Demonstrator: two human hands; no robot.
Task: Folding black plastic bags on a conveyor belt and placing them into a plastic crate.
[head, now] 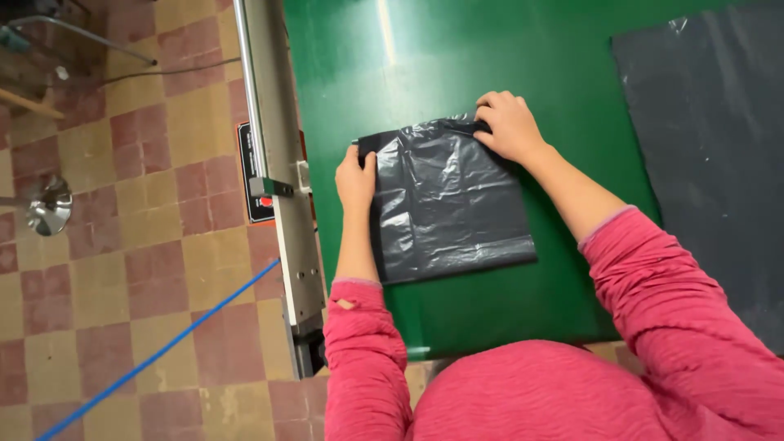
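A folded dark grey plastic bag [449, 204] lies flat on a green table [506, 57]. My left hand [356, 178] pinches the bag's left edge near its upper corner. My right hand [508, 124] presses down on the bag's top right corner, fingers curled over the fold. Both arms wear pink sleeves.
A stack of flat dark plastic sheets [710, 147] covers the table's right side. A long metal rail [278, 155] runs along the table's left edge. Beyond it is a checkered tile floor [122, 245] with a blue cord [163, 347] and a shiny metal object [47, 206].
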